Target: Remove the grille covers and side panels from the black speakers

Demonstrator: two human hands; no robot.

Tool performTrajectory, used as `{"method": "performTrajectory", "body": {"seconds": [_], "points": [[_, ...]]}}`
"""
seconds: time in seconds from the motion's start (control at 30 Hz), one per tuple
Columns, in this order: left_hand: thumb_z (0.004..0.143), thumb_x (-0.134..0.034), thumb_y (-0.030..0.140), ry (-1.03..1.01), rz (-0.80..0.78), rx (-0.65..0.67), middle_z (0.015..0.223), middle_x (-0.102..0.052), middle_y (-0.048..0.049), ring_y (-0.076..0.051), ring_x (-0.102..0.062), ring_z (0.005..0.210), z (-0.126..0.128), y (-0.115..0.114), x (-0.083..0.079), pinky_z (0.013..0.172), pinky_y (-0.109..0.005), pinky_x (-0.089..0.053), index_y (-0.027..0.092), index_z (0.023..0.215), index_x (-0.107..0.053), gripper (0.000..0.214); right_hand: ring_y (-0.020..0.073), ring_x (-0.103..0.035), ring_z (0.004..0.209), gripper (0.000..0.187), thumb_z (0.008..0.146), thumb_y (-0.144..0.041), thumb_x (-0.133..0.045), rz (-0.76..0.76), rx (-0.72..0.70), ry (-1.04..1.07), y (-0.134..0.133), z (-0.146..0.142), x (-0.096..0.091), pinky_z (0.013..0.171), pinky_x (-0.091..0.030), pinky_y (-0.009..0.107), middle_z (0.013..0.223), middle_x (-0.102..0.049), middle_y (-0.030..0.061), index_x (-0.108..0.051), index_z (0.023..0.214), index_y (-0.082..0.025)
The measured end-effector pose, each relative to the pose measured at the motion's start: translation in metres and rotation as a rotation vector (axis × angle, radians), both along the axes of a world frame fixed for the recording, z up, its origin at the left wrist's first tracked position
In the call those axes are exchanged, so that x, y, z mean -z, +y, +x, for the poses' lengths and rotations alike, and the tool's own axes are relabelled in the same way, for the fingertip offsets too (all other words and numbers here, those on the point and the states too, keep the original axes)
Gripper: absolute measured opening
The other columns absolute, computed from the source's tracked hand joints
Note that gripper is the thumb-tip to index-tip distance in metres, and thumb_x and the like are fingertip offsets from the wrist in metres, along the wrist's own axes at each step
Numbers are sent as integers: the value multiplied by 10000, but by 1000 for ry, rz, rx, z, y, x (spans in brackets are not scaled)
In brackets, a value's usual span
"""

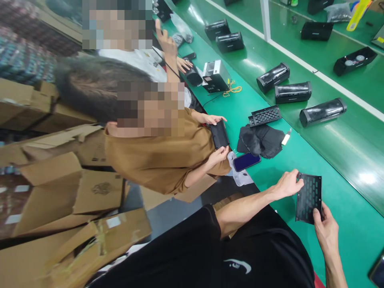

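As both forearms are extended over the smooth green tabletop [354, 244], a thin, rectangular black grille panel [309, 196], pierced with rows of slots, is held over it between two hands. Its upper left corner is pinched by the fingers of the left hand [288, 185], the arm being stretched out sideways; its lower right edge is gripped by the right hand [328, 228], with the thumb laid over the face. Beyond, a flat, glossy smartphone [247, 162] is laid beside crumpled, cloth-like black sheets [267, 142], next to which a second slotted grille [267, 116] is set. A black panel [220, 135] is held in both hands by a co-worker in brown [159, 164]. Farther off, shiny, rounded black speakers [323, 112] are spread along a glossy green surface [357, 160].
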State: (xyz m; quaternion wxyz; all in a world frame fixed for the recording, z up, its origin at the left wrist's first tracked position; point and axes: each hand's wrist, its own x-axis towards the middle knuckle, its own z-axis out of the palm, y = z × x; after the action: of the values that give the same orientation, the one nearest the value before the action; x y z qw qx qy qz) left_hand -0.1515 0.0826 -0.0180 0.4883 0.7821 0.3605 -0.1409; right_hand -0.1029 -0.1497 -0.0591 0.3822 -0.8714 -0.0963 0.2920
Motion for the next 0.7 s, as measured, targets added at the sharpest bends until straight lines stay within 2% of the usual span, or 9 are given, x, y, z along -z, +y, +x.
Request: {"method": "performTrajectory", "body": {"seconds": [0.23,0.4,0.5,0.57,0.7], "points": [[953,-511,272,-13,-50,-59,544,-604,12,-192,-638,521,-1,2,-2,634,-286,-445,196,957,-585,106,358,-682,1185,793,852,-704,-546,-1,-6,39,3,5,7,1070,-484,442,1238,-737,165,-641,1379,-119],[959,-527,322,-52,-98,-86,534,-577,22,-199,-623,512,-3,7,0,624,-291,-438,191,980,-601,152,361,-654,1230,846,825,-742,-603,31,51,113,14,8,-10,1092,-468,448,1253,-729,172,-630,1380,-104],[978,-541,475,-127,-131,-150,581,-611,3,-208,-636,578,-7,6,8,676,-309,-461,187,990,-626,300,381,-632,1256,870,809,-790,-600,21,88,119,23,10,-23,1050,-503,452,1249,-728,183,-665,1329,-96],[983,-504,619,-226,-289,-262,700,-686,-33,-213,-663,672,-8,-2,18,720,-319,-493,179,1029,-643,463,393,-614,1278,877,809,-816,-587,23,97,112,29,11,-29,1028,-519,455,1259,-724,185,-684,1304,-97],[946,-445,794,-510,-931,-578,977,-772,-120,-235,-720,878,-7,-30,45,847,-359,-556,132,1067,-685,715,389,-588,1312,830,849,-813,-570,92,60,123,43,17,-38,1064,-499,474,1299,-711,166,-699,1288,-121]]}}
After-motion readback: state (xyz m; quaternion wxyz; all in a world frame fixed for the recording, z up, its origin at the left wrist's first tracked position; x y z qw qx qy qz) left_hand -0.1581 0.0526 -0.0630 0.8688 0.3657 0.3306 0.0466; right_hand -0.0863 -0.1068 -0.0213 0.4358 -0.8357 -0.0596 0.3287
